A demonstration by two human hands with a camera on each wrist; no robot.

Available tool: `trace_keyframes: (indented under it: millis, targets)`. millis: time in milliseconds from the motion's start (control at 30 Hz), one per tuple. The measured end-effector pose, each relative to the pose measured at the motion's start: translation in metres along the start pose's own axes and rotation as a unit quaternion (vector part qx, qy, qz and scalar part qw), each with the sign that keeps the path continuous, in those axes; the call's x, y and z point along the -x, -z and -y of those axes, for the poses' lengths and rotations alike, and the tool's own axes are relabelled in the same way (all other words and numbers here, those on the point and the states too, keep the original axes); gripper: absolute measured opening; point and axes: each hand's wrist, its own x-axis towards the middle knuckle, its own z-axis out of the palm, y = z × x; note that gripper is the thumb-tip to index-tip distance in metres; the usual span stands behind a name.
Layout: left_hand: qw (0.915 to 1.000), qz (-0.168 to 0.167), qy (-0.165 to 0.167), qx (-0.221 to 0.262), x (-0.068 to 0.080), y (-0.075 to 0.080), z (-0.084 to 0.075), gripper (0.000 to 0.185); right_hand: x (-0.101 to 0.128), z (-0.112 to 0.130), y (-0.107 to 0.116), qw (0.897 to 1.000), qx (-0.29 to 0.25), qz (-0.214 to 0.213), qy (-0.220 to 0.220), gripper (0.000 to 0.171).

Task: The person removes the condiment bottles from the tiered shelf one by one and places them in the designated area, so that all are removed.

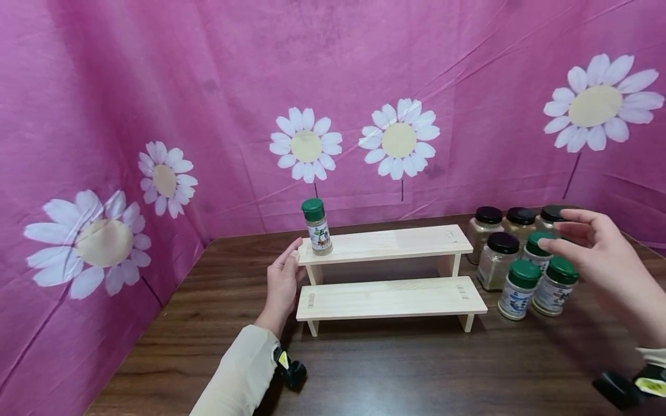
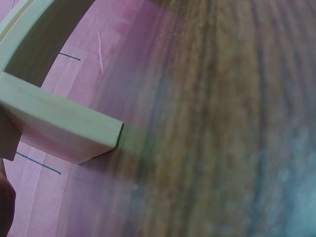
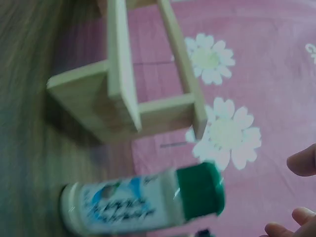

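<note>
Right now my left hand rests against the left end of the 2-tier wooden shelf, fingers fairly straight along the end of the upper tier, gripping nothing that I can see. Left wrist view shows only a shelf board end against pink cloth and blurred table grain, with a sliver of the hand at the frame's left edge.

1 green-capped spice jar stands upright on the upper tier, at its left end, just beside my left fingertips; can't tell if they touch it.

My right hand hovers over the jar cluster near the table's right edge, fingers spread and relaxed, holding nothing. It's above the green-capped jars, not touching any as far as I can tell. Right wrist view, blurred: 1 green-capped jar with a white-blue label, fingertips apart from its cap, shelf behind it.

Cluster sits just off the shelf's right end: 4 black-lidded jars toward the back, at least 3 green-capped ones in front, all upright. The hand hides part of the group.

Shelf sits mid-table, closer to the back edge, lower tier bare. Table is dark wood. Pink cloth with white daisies hangs behind and on both sides.
</note>
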Motion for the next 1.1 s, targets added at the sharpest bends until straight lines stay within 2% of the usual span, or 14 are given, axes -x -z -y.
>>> trace_keyframes:
  millis: [167,267,600,867,1100]
  targets:
    - [1.0,-0.002,0.003,0.007,0.001,0.0,0.001,0.041,-0.006,0.018,-0.012,0.998,-0.042,0.019,0.03,0.045]
    - [1.0,-0.005,0.002,0.006,0.002,0.0,0.002,0.04,-0.009,0.026,-0.021,0.996,-0.072,0.036,0.028,0.045]
    - [1.0,-0.003,0.002,0.004,0.001,0.0,0.0,0.041,-0.016,0.054,-0.059,0.993,-0.092,0.072,0.032,0.038]
    - [1.0,-0.003,0.002,0.0,0.0,0.0,0.0,0.04,-0.017,0.082,-0.086,0.988,-0.109,0.103,0.035,0.06]
    - [1.0,-0.004,0.002,0.002,0.002,0.0,-0.001,0.041,-0.016,0.103,-0.108,0.98,-0.15,0.126,0.034,0.06]
